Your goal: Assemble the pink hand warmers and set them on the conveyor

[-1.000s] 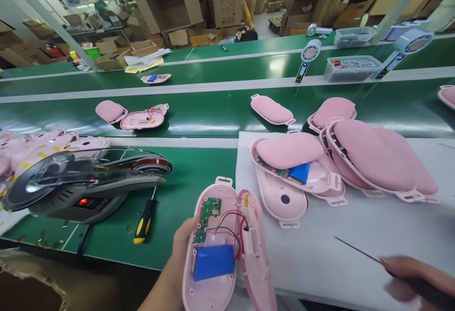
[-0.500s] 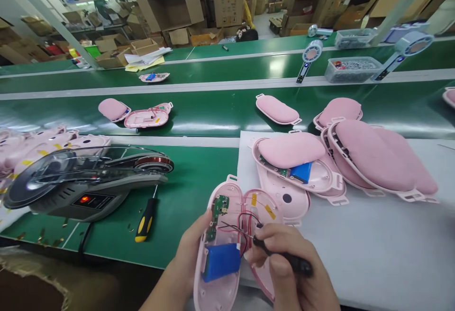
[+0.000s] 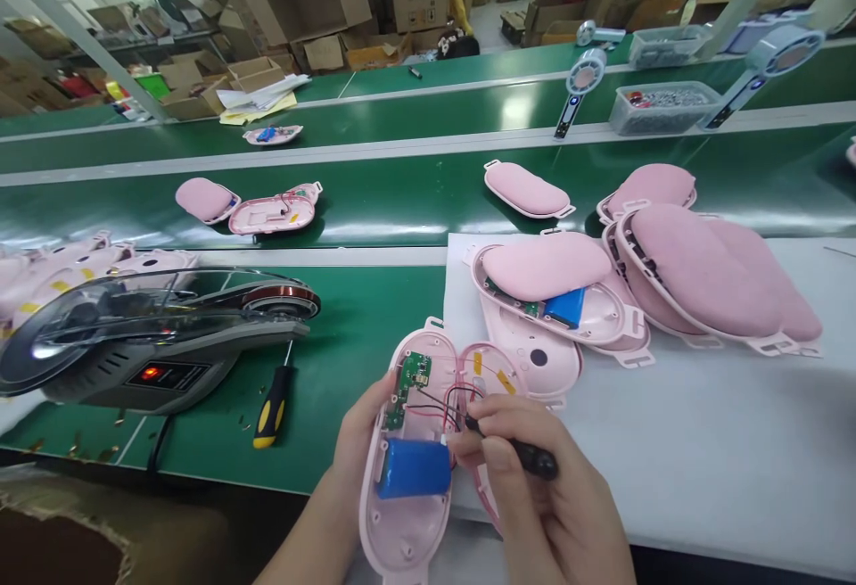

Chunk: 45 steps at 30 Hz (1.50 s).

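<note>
My left hand (image 3: 365,429) grips the left edge of an opened pink plastic casing (image 3: 405,536), tilted toward me. Inside it lie a green circuit board (image 3: 415,371) and a blue battery pack (image 3: 415,467). Red and black wires (image 3: 438,408) run across to the other pink half (image 3: 493,369), which has yellow tape strips. Between thumb and fingers, my right hand (image 3: 535,469) holds a thin black-handled screwdriver (image 3: 539,458), its shaft pointing up-left over the wires near the board. A small white connector seems to sit by my right fingertips.
At left stand a grey tape dispenser (image 3: 167,371) and a yellow-black screwdriver (image 3: 273,411). Pink padded casings (image 3: 709,282) are stacked on the white sheet (image 3: 702,442) at right. Farther back are a clear bin (image 3: 662,111) and a blue handheld fan (image 3: 581,86).
Both hands and the casing have shifted slightly up in view. The screwdriver has moved left and up, its tip closer to the circuit board. My right fingers are nearer the battery pack.
</note>
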Motion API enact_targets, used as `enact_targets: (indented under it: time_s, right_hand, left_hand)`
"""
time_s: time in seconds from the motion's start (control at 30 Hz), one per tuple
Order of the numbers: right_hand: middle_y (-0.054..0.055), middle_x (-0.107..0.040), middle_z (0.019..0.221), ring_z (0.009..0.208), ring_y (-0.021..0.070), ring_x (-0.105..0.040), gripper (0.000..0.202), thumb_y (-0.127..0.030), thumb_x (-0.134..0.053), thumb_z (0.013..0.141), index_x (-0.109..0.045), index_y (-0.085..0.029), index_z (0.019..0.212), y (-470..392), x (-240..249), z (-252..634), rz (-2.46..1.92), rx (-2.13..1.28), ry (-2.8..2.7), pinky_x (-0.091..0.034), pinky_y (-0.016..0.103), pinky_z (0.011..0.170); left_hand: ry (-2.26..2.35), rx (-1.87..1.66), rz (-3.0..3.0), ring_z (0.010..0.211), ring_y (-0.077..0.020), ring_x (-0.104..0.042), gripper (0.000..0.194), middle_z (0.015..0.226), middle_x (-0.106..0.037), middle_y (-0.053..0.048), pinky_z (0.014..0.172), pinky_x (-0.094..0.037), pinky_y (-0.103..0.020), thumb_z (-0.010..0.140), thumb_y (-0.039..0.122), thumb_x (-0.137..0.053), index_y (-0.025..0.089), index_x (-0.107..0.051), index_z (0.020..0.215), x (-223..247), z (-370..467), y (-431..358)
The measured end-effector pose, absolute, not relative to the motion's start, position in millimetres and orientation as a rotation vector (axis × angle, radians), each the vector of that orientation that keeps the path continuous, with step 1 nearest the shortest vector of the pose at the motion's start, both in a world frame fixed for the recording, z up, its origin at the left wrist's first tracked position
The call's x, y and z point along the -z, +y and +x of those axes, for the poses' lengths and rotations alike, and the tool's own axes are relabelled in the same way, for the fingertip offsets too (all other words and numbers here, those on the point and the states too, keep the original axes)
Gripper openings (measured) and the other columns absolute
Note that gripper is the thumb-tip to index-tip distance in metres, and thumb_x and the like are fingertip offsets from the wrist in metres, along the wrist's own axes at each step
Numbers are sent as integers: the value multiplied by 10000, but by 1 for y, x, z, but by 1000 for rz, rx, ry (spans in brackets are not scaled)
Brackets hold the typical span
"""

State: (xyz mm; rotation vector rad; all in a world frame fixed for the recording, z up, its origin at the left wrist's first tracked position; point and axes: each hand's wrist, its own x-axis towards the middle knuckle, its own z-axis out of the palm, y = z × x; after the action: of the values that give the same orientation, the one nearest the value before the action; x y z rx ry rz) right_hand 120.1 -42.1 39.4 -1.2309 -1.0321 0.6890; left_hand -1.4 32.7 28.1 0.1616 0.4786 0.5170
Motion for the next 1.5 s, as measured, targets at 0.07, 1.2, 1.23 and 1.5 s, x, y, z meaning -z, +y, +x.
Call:
enact_targets:
  time_s: [0.07, 1.2, 1.23, 1.5]
  right_hand:
    - [41, -667, 954, 869, 154, -677, 114, -218, -485, 932, -595, -247, 941, -42, -40, 119, -1256, -692, -1035, -561, 272, 755]
    - [53, -693, 920, 961, 177, -655, 152, -150, -512, 899, -611, -247, 964, -44, -19, 123, -1279, -681, -1090, -573, 249, 675]
    - [53, -692, 908, 952, 178, -658, 151, -150, -510, 898, -606, -245, 964, -44, -18, 121, -1276, -653, -1096, -574, 258, 692]
    - [50, -696, 884, 896, 167, -665, 158, -136, -509, 903, -597, -247, 972, -46, -18, 116, -1324, -533, -1122, -568, 288, 757]
  left_hand:
    - [512, -536, 161, 816, -276, -641, 459, 864, -715, -138, 836, -457, -371, 788, 468, -601, 54, -730, 938, -27, -2, 32]
    - [407, -380, 67, 863, -310, -613, 644, 975, -684, -144, 816, -416, -409, 704, 521, -605, 69, -611, 1162, -5, -2, 45]
    - [413, -385, 59, 861, -307, -613, 654, 977, -682, -145, 815, -415, -407, 707, 528, -601, 67, -605, 1170, -5, -2, 44]
    - [441, -371, 44, 890, -320, -617, 646, 985, -691, -144, 813, -408, -395, 740, 559, -570, 80, -613, 1172, -1, -7, 42]
